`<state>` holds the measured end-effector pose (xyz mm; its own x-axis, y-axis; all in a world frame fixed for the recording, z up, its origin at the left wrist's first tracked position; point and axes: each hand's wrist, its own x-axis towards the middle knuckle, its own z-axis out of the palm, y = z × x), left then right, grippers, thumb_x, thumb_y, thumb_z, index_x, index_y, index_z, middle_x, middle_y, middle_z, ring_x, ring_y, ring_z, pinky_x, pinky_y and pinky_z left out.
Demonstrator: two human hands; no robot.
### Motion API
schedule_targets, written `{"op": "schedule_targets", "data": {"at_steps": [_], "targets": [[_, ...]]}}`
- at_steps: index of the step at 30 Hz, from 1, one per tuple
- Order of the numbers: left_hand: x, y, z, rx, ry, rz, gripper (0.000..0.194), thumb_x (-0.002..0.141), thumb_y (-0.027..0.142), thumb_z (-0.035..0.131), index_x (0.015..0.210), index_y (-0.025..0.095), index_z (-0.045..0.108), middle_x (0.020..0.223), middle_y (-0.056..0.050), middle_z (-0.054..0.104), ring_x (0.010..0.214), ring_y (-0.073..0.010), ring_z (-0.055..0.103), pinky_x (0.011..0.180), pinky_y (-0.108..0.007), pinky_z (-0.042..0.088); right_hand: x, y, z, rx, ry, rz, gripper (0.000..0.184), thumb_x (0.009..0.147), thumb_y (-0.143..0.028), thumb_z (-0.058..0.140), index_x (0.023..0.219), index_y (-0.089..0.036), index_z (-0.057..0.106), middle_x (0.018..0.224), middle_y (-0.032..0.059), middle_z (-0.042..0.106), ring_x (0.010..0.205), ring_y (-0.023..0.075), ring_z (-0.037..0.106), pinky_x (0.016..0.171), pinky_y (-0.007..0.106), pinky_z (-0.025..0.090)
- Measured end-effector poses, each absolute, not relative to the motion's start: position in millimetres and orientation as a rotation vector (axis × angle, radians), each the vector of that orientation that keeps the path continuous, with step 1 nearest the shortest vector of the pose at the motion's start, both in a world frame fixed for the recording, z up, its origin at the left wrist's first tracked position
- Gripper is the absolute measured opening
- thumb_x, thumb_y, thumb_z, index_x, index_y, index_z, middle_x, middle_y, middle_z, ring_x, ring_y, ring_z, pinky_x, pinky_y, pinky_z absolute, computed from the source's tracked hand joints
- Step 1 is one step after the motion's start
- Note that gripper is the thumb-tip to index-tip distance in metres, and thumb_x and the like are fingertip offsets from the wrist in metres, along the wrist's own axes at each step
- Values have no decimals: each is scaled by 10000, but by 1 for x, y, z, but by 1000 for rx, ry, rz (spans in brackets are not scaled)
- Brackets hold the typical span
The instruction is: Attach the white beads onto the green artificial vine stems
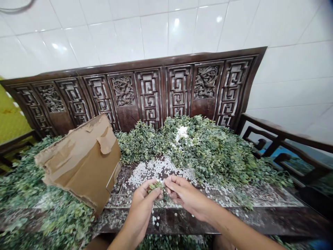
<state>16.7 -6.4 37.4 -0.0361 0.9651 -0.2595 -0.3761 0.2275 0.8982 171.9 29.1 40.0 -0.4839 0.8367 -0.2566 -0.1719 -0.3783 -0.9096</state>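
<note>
Both my hands are low in the middle of the head view, over a dark wooden bench seat. My left hand (142,212) grips a small sprig of leafy green foliage (156,186) between thumb and fingers. My right hand (186,194) comes in from the right, its fingertips pinching the same sprig. The fingers hide part of the stem. Many small white bits (152,170) lie scattered on the seat just beyond my hands, and a few lie close to my left wrist.
A large heap of leafy green sprigs (205,149) fills the seat behind my hands and spreads to the left. A torn cardboard sheet (83,163) leans at left. Behind rises a carved wooden backrest (135,93), with an armrest (281,139) at right and white tiled wall (156,31) above.
</note>
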Motion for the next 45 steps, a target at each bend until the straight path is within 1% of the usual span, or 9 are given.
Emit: {"op": "schedule_targets", "data": {"at_steps": [5, 15, 23, 27, 32, 36, 40, 43, 45], "targets": [[16, -7, 37, 742, 1165, 1271, 362, 646, 333, 805, 931, 158, 667, 712, 17, 603, 631, -103, 480, 638, -228, 384, 173, 28, 44, -952, -1220, 1928, 395, 723, -519, 732, 718, -175, 537, 601, -72, 428, 486, 60, 269, 488, 244, 158], [20, -10, 43, 875, 1227, 1225, 339, 664, 455, 781, 768, 142, 705, 666, 1, 606, 598, -111, 442, 587, -223, 349, 177, 34, 44, -994, -1285, 1839, 331, 742, -490, 731, 806, -167, 692, 593, -53, 458, 488, 71, 279, 496, 260, 168], [22, -11, 47, 1072, 1394, 1260, 300, 697, 465, 732, 729, 171, 684, 727, -14, 651, 723, -179, 539, 697, -249, 401, 179, 35, 45, -1022, -1402, 1711, 276, 755, -454, 729, 860, -198, 735, 659, -10, 594, 547, 105, 398, 547, 258, 274], [22, -11, 51, 1122, 1441, 1242, 287, 688, 466, 723, 730, 187, 670, 755, -23, 672, 796, -220, 576, 720, -260, 415, 181, 35, 52, -995, -1604, 1578, 193, 797, -397, 697, 809, -206, 727, 814, 25, 687, 774, 175, 570, 717, 294, 395], [22, -11, 51, 1075, 1390, 1202, 306, 682, 451, 727, 824, 181, 712, 820, -43, 707, 827, -231, 601, 764, -277, 427, 180, 37, 52, -992, -1713, 1435, 192, 836, -358, 636, 754, -195, 694, 751, 21, 679, 767, 187, 580, 740, 308, 413], [21, -10, 44, 1170, 1399, 1122, 219, 703, 382, 721, 755, 170, 720, 765, -35, 700, 756, -209, 586, 714, -266, 410, 178, 38, 49, -1000, -1684, 1419, 224, 829, -380, 637, 735, -187, 700, 739, 26, 688, 749, 188, 586, 719, 302, 407], [17, -8, 39, 1228, 1445, 1122, 284, 781, 428, 641, 696, 167, 713, 673, -30, 666, 714, -203, 567, 669, -267, 384, 178, 38, 50, -1001, -1561, 1559, 287, 812, -451, 649, 771, -182, 738, 695, 16, 657, 626, 146, 510, 624, 280, 362], [15, -8, 40, 1257, 1465, 1125, 331, 792, 464, 617, 662, 169, 694, 670, -37, 659, 696, -202, 560, 629, -263, 368, 179, 38, 50, -1059, -1404, 1693, 336, 771, -484, 688, 894, -179, 756, 630, -16, 579, 485, 86, 311, 506, 259, 214], [16, -8, 42, 1283, 1470, 1116, 341, 795, 466, 609, 641, 171, 681, 671, -41, 655, 687, -200, 554, 625, -265, 366, 180, 38, 49, -1031, -1346, 1766, 354, 743, -484, 720, 901, -169, 755, 643, -16, 568, 479, 71, 263, 501, 264, 163]]}}
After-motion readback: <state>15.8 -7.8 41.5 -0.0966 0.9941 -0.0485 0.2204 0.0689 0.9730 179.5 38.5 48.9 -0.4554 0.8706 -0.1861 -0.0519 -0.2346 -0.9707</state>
